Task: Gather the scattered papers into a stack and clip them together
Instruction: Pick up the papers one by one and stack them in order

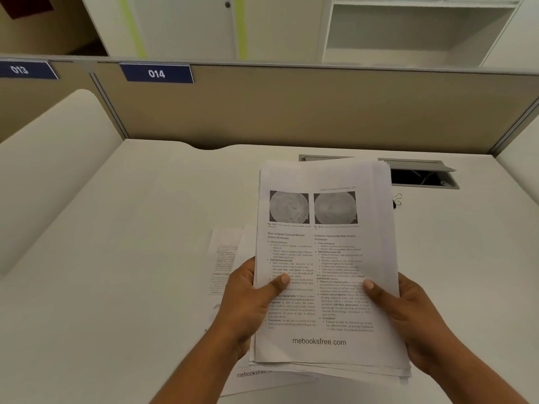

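Gathering is in hand: the left hand (248, 298) and right hand (408, 304) grip the paper stack (320, 258) by its sides, thumbs on top. Loose sheets (224, 258) lie below the stack's left edge and likely need collecting next. The binder clip (397, 200) waits just right of the stack.

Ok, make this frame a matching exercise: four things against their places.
1 stack of white printed papers
2 small black binder clip
3 loose white printed sheet
4 blue 014 label

A on the beige partition
B on the white desk, right of the stack
C held by left hand and right hand
D on the desk, left of the stack

Pairs: 1-C, 2-B, 3-D, 4-A
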Demonstrator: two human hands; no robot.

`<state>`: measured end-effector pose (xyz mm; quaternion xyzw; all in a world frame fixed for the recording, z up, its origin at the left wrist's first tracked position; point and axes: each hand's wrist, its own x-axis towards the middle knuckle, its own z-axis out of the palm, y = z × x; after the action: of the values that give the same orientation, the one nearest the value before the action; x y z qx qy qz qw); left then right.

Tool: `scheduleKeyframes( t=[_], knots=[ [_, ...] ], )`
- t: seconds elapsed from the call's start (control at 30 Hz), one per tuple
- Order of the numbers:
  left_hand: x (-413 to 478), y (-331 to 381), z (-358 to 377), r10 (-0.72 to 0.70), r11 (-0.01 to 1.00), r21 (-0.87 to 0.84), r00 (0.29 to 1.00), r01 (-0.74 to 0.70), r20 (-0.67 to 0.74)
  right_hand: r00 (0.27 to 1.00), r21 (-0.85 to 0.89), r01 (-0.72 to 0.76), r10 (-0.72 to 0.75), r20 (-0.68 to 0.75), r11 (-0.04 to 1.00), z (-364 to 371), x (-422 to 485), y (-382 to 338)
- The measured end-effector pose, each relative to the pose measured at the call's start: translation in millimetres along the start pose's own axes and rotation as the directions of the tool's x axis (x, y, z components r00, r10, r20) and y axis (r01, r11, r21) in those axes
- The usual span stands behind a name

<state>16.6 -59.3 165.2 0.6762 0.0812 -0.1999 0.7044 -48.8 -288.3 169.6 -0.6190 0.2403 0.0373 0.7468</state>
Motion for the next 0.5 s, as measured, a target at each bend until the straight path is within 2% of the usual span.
scheduleKeyframes(
  t=[0.23,0.4,0.5],
  knots=[
    [1.1,-1.2,-11.0,-0.014,0.999,0.035,1.000,0.013,0.022,1.000,-0.014,0.010,-0.010,-0.022,1.000,-6.6,-3.7,4.1],
    [6.0,-19.2,-31.9,-0.172,0.982,0.047,0.971,0.182,-0.167,0.998,-0.019,-0.021,0.020,-0.060,1.000,-11.6,-6.9,10.1],
    [11.9,-42.6,-42.2,-0.173,0.952,0.208,0.956,0.224,-0.238,0.997,-0.008,-0.010,0.010,-0.078,1.000,-18.3,-10.6,12.6]
  ],
)
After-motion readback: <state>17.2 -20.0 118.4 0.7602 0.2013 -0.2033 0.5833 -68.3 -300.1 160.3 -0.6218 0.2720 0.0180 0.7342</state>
